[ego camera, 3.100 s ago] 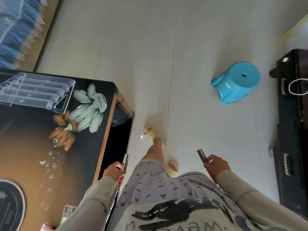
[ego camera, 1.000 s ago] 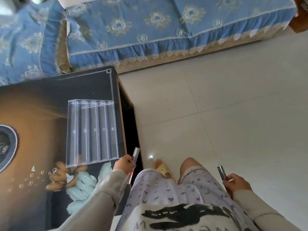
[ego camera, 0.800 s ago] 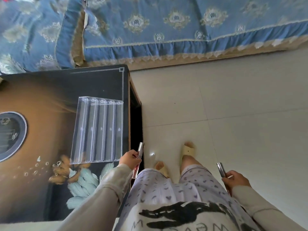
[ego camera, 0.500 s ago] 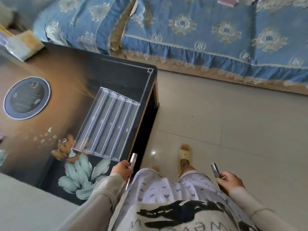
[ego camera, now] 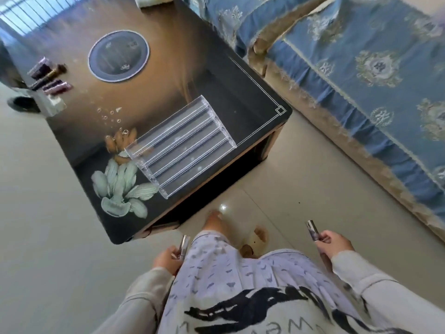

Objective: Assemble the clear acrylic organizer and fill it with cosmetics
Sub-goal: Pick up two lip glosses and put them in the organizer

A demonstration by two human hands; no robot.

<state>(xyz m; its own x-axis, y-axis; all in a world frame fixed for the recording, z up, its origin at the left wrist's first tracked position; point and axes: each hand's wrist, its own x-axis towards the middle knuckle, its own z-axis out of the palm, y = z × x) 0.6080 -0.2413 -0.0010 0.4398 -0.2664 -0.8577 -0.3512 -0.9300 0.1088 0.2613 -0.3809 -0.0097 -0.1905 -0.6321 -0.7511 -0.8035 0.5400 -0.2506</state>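
The clear acrylic organizer [ego camera: 183,145], stepped with several long rows, stands near the corner of the dark painted coffee table [ego camera: 168,75]; its rows look bare. My left hand [ego camera: 167,259] is closed around a slim silver cosmetic tube [ego camera: 184,245] beside my left thigh, below the table's near edge. My right hand [ego camera: 333,244] grips another silvery cosmetic tube [ego camera: 313,230] out to the right, above the floor. Several more cosmetics [ego camera: 49,78] lie in a cluster at the table's far left edge.
A blue patterned sofa [ego camera: 361,68] runs along the right, close to the table's corner. Pale tiled floor [ego camera: 313,194] lies between them. My legs and a slipper [ego camera: 252,239] are under me. A round dark mat [ego camera: 118,59] is on the table.
My view has swung round the table's corner, so the organizer now lies ahead and to the left. Both hands still hold their tubes low at my sides.
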